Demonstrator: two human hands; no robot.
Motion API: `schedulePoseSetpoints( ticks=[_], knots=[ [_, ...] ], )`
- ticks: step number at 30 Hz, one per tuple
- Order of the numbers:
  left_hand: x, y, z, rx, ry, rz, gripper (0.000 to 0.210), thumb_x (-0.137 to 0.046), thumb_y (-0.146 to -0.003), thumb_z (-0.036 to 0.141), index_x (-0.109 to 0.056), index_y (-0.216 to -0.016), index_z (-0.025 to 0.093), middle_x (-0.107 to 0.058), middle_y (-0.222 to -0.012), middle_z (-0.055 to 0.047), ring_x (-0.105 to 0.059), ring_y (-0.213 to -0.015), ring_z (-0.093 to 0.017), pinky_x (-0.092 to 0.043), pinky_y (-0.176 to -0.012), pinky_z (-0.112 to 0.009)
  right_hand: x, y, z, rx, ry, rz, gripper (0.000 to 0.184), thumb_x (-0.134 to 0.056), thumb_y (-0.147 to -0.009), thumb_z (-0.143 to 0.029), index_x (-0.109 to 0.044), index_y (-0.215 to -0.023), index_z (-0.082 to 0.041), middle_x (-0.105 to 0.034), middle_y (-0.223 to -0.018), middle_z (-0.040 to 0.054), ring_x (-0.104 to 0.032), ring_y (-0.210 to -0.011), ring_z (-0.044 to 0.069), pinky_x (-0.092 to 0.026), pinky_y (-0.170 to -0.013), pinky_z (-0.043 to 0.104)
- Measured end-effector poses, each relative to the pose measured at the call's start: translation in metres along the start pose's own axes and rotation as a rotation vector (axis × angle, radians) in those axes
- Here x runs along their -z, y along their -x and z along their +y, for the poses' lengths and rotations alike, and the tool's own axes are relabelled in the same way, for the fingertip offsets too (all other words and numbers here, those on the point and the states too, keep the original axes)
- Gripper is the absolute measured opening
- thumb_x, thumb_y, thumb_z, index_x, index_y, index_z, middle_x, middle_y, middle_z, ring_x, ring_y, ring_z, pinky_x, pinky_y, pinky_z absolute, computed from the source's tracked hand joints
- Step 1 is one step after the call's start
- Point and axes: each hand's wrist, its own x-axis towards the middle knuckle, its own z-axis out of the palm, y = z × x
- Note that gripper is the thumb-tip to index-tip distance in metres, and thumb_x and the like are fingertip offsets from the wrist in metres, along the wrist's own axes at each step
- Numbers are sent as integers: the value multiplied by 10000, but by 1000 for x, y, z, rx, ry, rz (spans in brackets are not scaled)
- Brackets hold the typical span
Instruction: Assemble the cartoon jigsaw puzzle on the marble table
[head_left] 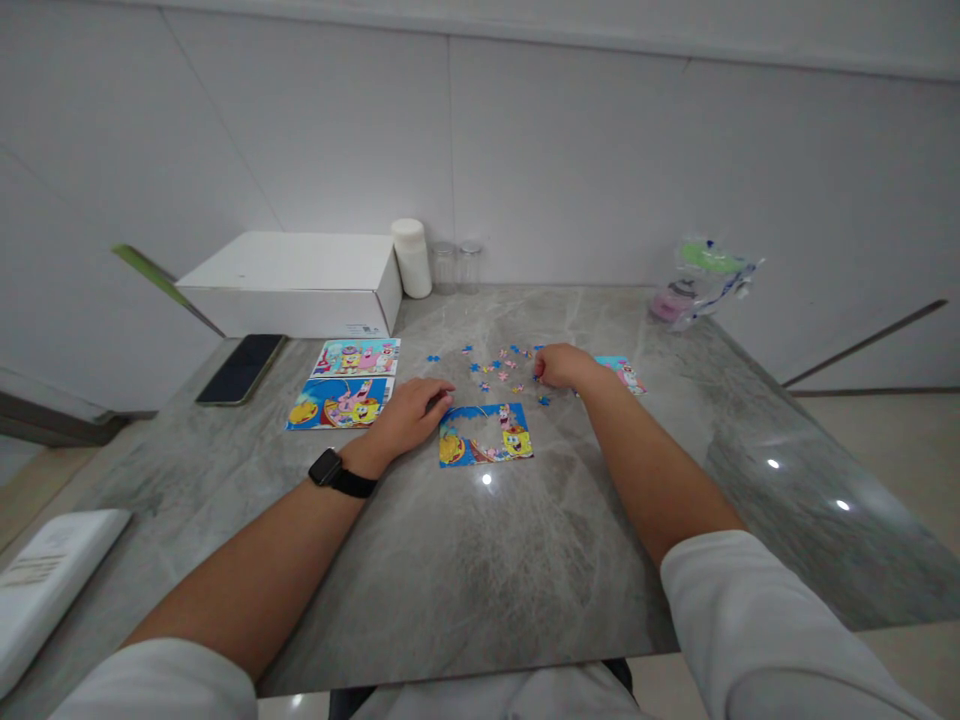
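Blue-patterned pieces (484,387) are being reached by the right hand (562,366), fingers bent, grip indiscernible; colours are best being matched to the puzzle (517,443) beside the left hand (409,412), fingers parted.

Grey marbled table (487,580), pale wall (562,170)

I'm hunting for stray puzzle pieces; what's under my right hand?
Loose pieces show on the table beside your right hand, some very close to it. Whatever lies directly beneath is covered.
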Motion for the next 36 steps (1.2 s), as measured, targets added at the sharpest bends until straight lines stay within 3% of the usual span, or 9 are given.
schedulePoseSetpoints(
  ticks=[6,12,19,24,27,32,36],
  knots=[
    [-1,0,-1,-1,-2,-5,346,-498,-1056,403,-711,-1243,203,-758,-1078,-96,-685,-1019,-267,-520,-954,-444,3,3,-7,72,-62,119,316,-698,-881,-170,-824,-1165,-231,-808,-1195,92,-740,-1061,241,-508,-844,260],
    [-1,0,-1,-3,-9,-6,362,-486,-1059,415,-707,-1245,198,-759,-1095,-100,-681,-1037,-271,-516,-968,-451,4,9,-16,163,-63,13,316,-793,-840,-206,-819,-1155,-227,-818,-1131,75,-742,-981,212,-474,-769,230],
    [1,0,2,7,-12,-16,368,-476,-1062,421,-705,-1249,201,-761,-1106,-101,-677,-1035,-269,-519,-964,-450,1,8,-21,299,-106,-6,231,-733,-865,-190,-813,-1081,-206,-820,-1067,67,-729,-914,197,-446,-710,239],
    [1,1,1,5,-7,-12,363,-484,-1066,436,-705,-1255,219,-758,-1100,-96,-683,-1043,-271,-519,-961,-445,-4,3,-18,310,-148,42,162,-743,-833,-191,-803,-983,-206,-811,-1007,71,-715,-905,215,-455,-743,254],
    [1,0,2,5,10,7,335,-508,-1053,409,-707,-1248,223,-755,-1073,-90,-684,-1025,-263,-519,-955,-434,0,6,-21,372,-329,44,170,-711,-843,-196,-778,-999,-201,-798,-972,45,-704,-880,190,-470,-758,242],
    [3,-1,22,87,188,97,283,-597,-991,428,-732,-1098,204,-728,-954,-57,-658,-869,-213,-530,-825,-359,14,23,-42,591,-789,10,162,-670,-855,-255,-746,-981,-188,-776,-937,30,-692,-860,177,-518,-806,279],
    [5,1,43,135,391,37,297,-617,-971,469,-724,-1000,193,-738,-940,-42,-655,-867,-195,-520,-797,-322,20,37,-59,701,-854,3,150,-688,-853,-283,-753,-948,-187,-760,-889,22,-669,-828,174,-505,-776,285]
  ],
)
